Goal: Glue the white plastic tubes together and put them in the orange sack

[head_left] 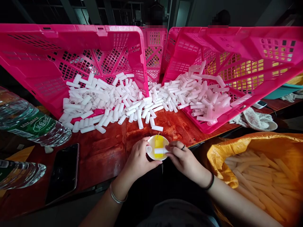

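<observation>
My left hand (pixel 136 157) is closed round a short white plastic tube (pixel 148 149), whose open end faces the bowl. Its thumb reaches along the near rim of a small white bowl (pixel 165 139); whether it also grips the bowl I cannot tell. Between finger and thumb, my right hand (pixel 186 159) pinches a second white tube (pixel 161 151), held level over the bowl. Inside the bowl shows something bright yellow (pixel 158 141), with a thin stick (pixel 158 135) standing at its far side. A loose heap of similar white tubes (pixel 113 101) lies beyond my hands.
Two pink crates (pixel 142 63), (pixel 236 41) lie tipped on their sides, spilling tubes onto the red table (pixel 104 154). Water bottles (pixel 35 123) and a dark phone (pixel 62 171) are at left. An orange sack (pixel 220 151) of long pale tubes stands at right, near a white cloth (pixel 255 119).
</observation>
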### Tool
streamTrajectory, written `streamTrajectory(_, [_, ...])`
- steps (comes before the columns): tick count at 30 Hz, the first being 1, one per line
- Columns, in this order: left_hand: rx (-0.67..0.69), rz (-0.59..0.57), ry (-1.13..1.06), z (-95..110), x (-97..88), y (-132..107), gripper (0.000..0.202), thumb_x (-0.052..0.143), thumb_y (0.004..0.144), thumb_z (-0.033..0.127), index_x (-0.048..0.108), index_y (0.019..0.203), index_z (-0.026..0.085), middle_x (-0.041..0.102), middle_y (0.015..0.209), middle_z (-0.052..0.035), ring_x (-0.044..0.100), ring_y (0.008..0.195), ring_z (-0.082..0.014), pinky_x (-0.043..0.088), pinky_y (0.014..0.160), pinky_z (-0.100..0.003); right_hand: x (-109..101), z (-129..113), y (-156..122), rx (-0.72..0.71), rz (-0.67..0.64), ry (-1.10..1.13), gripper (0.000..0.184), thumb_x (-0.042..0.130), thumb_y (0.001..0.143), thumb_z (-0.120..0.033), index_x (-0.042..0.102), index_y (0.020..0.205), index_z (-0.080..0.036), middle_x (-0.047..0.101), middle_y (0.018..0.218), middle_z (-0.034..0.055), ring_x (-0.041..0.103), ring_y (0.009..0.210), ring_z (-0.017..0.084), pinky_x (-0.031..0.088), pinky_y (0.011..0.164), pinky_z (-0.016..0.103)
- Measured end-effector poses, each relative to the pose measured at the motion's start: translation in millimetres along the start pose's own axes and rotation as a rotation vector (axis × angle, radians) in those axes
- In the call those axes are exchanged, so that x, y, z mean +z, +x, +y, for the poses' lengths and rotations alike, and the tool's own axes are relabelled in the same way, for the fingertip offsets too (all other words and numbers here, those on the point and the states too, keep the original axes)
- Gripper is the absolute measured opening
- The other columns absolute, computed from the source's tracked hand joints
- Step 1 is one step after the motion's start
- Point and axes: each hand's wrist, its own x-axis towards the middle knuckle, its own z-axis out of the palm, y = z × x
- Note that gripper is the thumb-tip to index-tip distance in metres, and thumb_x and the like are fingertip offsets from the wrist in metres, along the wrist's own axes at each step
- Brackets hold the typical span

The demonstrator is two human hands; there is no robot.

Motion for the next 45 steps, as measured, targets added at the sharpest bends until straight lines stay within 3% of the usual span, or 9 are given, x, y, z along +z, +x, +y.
streamTrajectory(6, [0.028, -0.001, 0.035, -1.9, -1.0, -1.0, 0.073, 0.086, 0.055, 0.04, 0.042, 0.11, 0.02, 0.054, 0.126, -0.0172, 0.055, 0.116, -0.0349, 0.047, 0.096, -0.05, -0.7, 9.9, -2.8, -0.207, -0.063, 0.003, 0.019, 0.052, 0.092, -0.013, 0.066, 0.101, -0.023, 0.064, 0.111, 0.0092, 0.061, 0.101, 0.024, 0.053, 0.088, 0.043])
streamTrajectory(9, [0.063, 0.025, 0.105, -1.7, -12.2, -1.0, 0.052, 0.071, 0.075, 0.044, 0.043, 0.109, 0.017, 0.046, 0.133, -0.0224, 0.047, 0.125, -0.0372, 0.044, 0.099, -0.052, -0.9, 8.0, 4.4, -0.063, 0.086, 0.199, 0.014, 0.054, 0.093, -0.02, 0.061, 0.105, -0.022, 0.065, 0.103, 0.0093, 0.064, 0.095, 0.021, 0.056, 0.08, 0.036])
streamTrajectory(12, [0.066, -0.035, 0.13, 2.9, -28.1, 0.8, 0.018, 0.042, 0.095, 0.027, 0.045, 0.11, 0.017, 0.059, 0.113, -0.015, 0.061, 0.106, -0.026, 0.052, 0.088, -0.04, -4.1, -2.5, 11.7, 0.196, 0.16, 0.483, 0.017, 0.058, 0.092, -0.033, 0.059, 0.105, -0.022, 0.066, 0.088, 0.0052, 0.065, 0.074, 0.016, 0.057, 0.064, 0.029])
streamTrajectory(16, [0.17, -0.124, 0.182, 17.3, -46.0, 5.3, 0.022, 0.043, 0.096, 0.028, 0.049, 0.116, 0.02, 0.067, 0.099, -0.0086, 0.066, 0.09, -0.0235, 0.054, 0.076, -0.033, -15.9, -22.5, 19.2, 0.276, 0.146, 0.631, 0.024, 0.064, 0.087, -0.04, 0.063, 0.103, -0.022, 0.066, 0.087, 0.0047, 0.063, 0.072, 0.015, 0.056, 0.064, 0.028])
streamTrajectory(30, [0.421, 0.014, 0.522, 52.9, -64.1, 0.7, 0.025, 0.042, 0.095, 0.02, 0.056, 0.115, 0.016, 0.067, 0.084, -0.0076, 0.06, 0.073, -0.0242, 0.051, 0.065, -0.037, -36.4, -57.4, 21.8, 0.518, 0.056, 0.761, 0.038, 0.072, 0.076, -0.051, 0.064, 0.089, -0.016, 0.059, 0.064, -0.0015, 0.052, 0.05, 0.009, 0.048, 0.047, 0.022])
streamTrajectory(33, [0.342, -0.031, 0.435, 60.2, -60.2, -2.8, 0.021, 0.042, 0.096, 0.026, 0.059, 0.104, 0.017, 0.066, 0.08, -0.0073, 0.06, 0.069, -0.0232, 0.05, 0.061, -0.035, -32.1, -63.6, 17.6, 0.368, 0.056, 0.614, 0.028, 0.064, 0.085, -0.046, 0.063, 0.089, -0.018, 0.062, 0.072, 0.0013, 0.057, 0.06, 0.012, 0.05, 0.055, 0.024])
streamTrajectory(37, [0.128, -0.148, 0.016, 68.5, -53.1, -4.6, 0.02, 0.046, 0.094, 0.034, 0.06, 0.097, 0.02, 0.066, 0.082, -0.0061, 0.06, 0.073, -0.02, 0.047, 0.063, -0.03, -30.1, -61.1, 22.6, 0.159, 0.038, 0.374, 0.024, 0.053, 0.092, -0.04, 0.059, 0.082, -0.019, 0.061, 0.073, 0.0022, 0.057, 0.066, 0.014, 0.049, 0.062, 0.026])
streamTrajectory(43, [-0.597, -0.638, -1.032, 93.6, -41.3, -11.0, 0.046, 0.047, 0.084, 0.063, 0.056, 0.081, 0.018, 0.033, 0.053, 0.0079, 0.017, 0.04, -0.0064, 0.017, 0.039, -0.021, -38.6, -67.0, 26.3, -0.188, 0.057, 0.127, 0.039, 0.036, 0.096, -0.028, 0.037, 0.058, -0.023, 0.043, 0.051, -0.0036, 0.043, 0.048, 0.011, 0.037, 0.053, 0.025])
streamTrajectory(45, [-0.552, -0.596, -1.033, 101.3, -35.8, -15.3, 0.044, 0.051, 0.083, 0.061, 0.057, 0.08, 0.018, 0.039, 0.055, 0.0056, 0.024, 0.043, -0.0071, 0.023, 0.042, -0.022, -43.4, -74.5, 18.2, -0.206, 0.067, 0.057, 0.037, 0.036, 0.095, -0.025, 0.036, 0.059, -0.023, 0.042, 0.051, -0.0039, 0.042, 0.047, 0.01, 0.036, 0.052, 0.025])
